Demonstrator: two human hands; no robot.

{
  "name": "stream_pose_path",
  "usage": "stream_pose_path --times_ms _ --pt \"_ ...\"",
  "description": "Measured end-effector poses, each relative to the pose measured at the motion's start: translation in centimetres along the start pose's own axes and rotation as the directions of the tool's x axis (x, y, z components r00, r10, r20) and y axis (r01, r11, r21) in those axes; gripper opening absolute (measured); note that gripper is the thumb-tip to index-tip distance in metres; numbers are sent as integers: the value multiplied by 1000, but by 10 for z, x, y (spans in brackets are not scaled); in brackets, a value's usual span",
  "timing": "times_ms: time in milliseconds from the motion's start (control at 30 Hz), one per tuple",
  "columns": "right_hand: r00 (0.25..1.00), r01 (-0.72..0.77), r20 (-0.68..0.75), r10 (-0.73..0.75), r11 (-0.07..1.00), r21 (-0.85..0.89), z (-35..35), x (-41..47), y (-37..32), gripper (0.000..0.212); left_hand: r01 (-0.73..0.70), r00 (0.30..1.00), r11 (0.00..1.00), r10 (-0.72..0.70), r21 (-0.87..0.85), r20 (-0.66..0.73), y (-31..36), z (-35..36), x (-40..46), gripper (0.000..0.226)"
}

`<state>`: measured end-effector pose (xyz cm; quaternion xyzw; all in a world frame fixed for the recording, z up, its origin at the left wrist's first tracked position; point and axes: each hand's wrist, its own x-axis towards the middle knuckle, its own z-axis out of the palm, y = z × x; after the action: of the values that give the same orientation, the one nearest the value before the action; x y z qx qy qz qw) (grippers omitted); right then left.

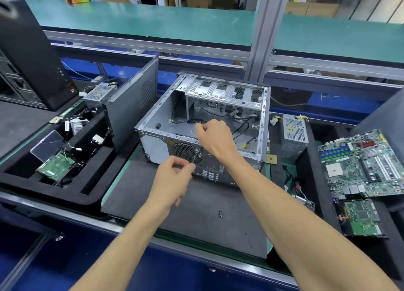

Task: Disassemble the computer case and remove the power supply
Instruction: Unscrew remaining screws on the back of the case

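Observation:
The open grey computer case lies on its side on the dark mat, its rear fan grille facing me. Loose black cables lie inside; no power supply shows in it. My right hand is curled in a fist over the case's near upper edge and grips a screwdriver. Its thin shaft slants down across the grille. My left hand is just in front of the rear panel, with thumb and forefinger pinching the lower end of the shaft. One grey power supply stands right of the case.
A side panel stands upright left of the case, with another power supply behind it. A foam tray at the left holds a hard drive and parts. Motherboards lie at the right. A small dark part sits on the mat.

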<state>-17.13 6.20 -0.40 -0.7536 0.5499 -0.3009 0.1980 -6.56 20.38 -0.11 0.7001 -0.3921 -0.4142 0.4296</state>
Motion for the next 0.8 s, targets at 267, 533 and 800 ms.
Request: stream_pose_path --times_ms 267,533,800 --pt "1000 9 4 -9 1000 -13 -2 -1 0 49 736 674 257 -195 -626 713 5 -19 9 2" --pt "1000 7 4 -7 1000 -2 0 1 1 49 27 1000 997 -26 -69 15 6 11 0 17" --pt "1000 7 7 -7 1000 3 0 0 1 51 368 867 833 -147 -413 475 31 -30 9 34"
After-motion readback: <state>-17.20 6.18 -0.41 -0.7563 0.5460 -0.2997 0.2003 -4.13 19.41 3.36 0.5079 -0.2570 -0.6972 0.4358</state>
